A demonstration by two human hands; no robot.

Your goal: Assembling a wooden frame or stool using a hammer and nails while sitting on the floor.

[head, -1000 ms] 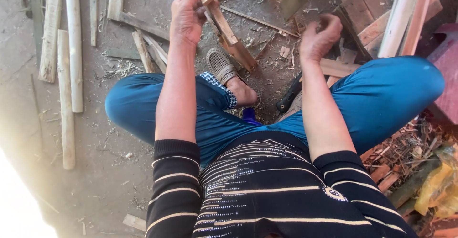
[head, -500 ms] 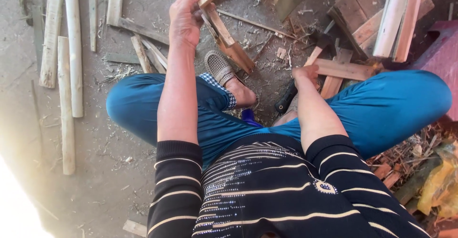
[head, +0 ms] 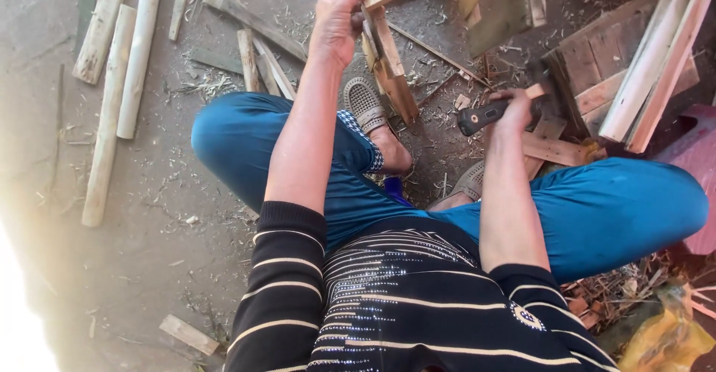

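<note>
On the dusty floor (head: 134, 267), between the person's bent knees, the left hand (head: 337, 21) has its grip closed on a wooden frame piece (head: 384, 40) standing tilted by the sandalled foot (head: 367, 105). The right hand (head: 514, 111) is clenched around a dark-handled tool (head: 485, 114), just beside stacked planks (head: 641, 66).

We see open floor (head: 149, 267) on our left, past the pale poles (head: 112, 81). Ahead and right, the stacked planks (head: 641, 66), wood scraps (head: 552, 148) and our knees crowd the way.
</note>
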